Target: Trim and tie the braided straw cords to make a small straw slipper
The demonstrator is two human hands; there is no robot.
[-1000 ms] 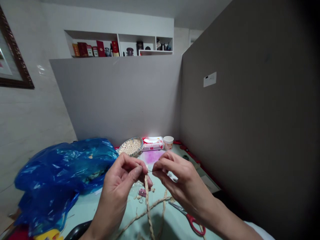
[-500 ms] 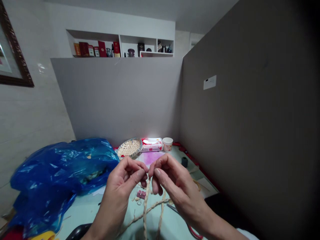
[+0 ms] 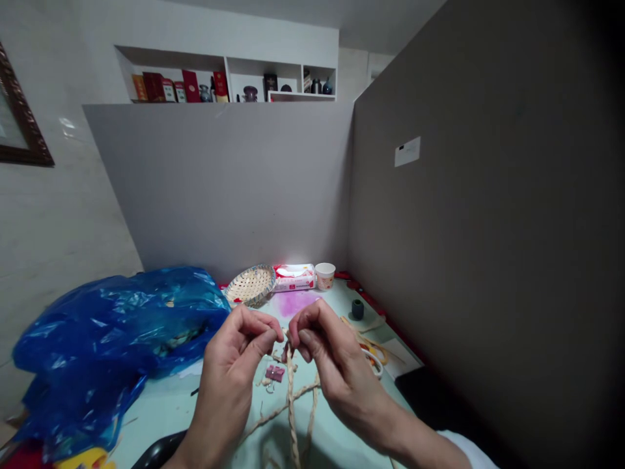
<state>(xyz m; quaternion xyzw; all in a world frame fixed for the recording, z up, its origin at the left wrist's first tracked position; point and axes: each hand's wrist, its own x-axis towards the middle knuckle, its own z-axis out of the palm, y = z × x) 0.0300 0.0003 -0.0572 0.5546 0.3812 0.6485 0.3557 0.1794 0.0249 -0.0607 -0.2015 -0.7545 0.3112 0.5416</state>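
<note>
My left hand (image 3: 233, 355) and my right hand (image 3: 328, 355) are raised together over the pale green table (image 3: 161, 407), fingertips almost touching. Both pinch the top end of a braided straw cord (image 3: 291, 404) that hangs down between them. Loose straw strands (image 3: 278, 412) trail from it across the table toward me. A small pink binder clip (image 3: 274, 372) lies on the table just under my left fingers.
A crumpled blue plastic bag (image 3: 114, 339) fills the left side. At the back stand a woven basket (image 3: 250, 285), a tissue pack (image 3: 294, 277), a paper cup (image 3: 325, 275) and a dark thread spool (image 3: 357, 309). Grey partitions (image 3: 224, 182) close the back and right.
My right hand has closed in on the left, from a small gap to fingertips meeting at the cord's top. The view has shifted slightly; the scissors by my right wrist are now hidden.
</note>
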